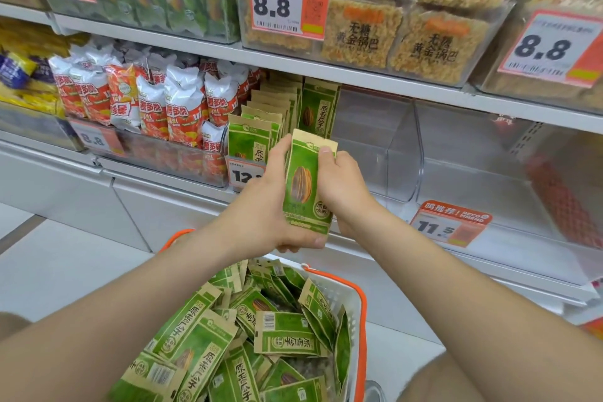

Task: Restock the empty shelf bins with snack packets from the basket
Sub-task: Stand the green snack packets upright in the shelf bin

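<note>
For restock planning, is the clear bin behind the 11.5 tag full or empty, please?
Empty: the clear bin holds nothing; its bare floor shows through.

Both arms [130, 320] extending forward, hands meeting at centre.
The left hand [267, 206] is gripping the lower part of a packet [306, 186]; the right hand [342, 189] is pinching its upper edge.

Head-worn, downward, close above basket [362, 336]
</note>
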